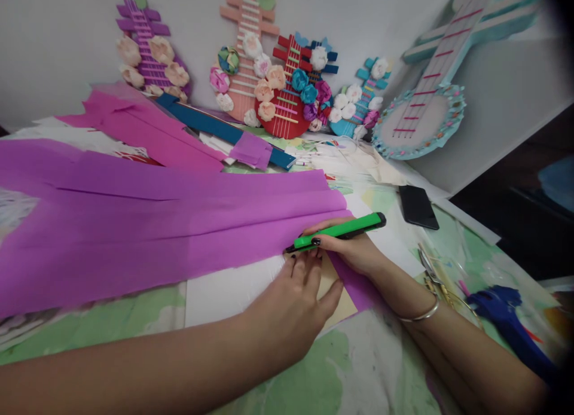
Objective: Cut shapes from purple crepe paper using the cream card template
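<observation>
A long sheet of purple crepe paper (134,223) lies across the table, with several lengthwise slits. My right hand (354,250) is closed around a green utility knife (341,231), whose tip rests at the paper's lower edge. My left hand (296,307) lies flat with fingers stretched out, pressing on a tan card (345,304) and a white sheet (228,289) just below the knife tip. A metal bangle (421,313) circles my right wrist.
Decorated paper guitars with flowers (287,86) lean on the back wall, a large teal one (426,110) at right. Pink paper (147,131) and a blue strip (215,128) lie behind. A black phone (418,207), scissors (433,274) and a blue glue gun (506,319) sit at right.
</observation>
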Demonstrator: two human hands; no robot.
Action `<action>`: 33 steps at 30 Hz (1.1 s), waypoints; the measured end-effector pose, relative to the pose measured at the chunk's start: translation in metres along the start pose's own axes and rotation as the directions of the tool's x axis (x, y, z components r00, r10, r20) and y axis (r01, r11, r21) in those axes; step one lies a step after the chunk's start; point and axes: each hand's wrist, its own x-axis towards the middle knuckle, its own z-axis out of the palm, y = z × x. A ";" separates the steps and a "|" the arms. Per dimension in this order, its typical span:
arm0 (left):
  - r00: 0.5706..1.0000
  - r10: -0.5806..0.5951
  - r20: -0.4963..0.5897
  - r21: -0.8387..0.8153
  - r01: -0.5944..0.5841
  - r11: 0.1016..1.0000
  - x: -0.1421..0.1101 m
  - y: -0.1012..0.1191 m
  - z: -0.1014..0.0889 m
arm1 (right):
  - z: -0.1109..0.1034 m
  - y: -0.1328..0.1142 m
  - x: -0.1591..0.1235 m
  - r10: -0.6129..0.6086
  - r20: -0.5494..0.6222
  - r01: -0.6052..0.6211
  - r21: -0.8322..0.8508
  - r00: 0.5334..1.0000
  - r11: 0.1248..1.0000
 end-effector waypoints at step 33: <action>1.000 0.003 -0.029 0.008 -0.003 1.000 0.000 0.000 0.003 | 0.007 -0.006 0.002 0.169 -0.152 -0.113 0.321 0.974 0.940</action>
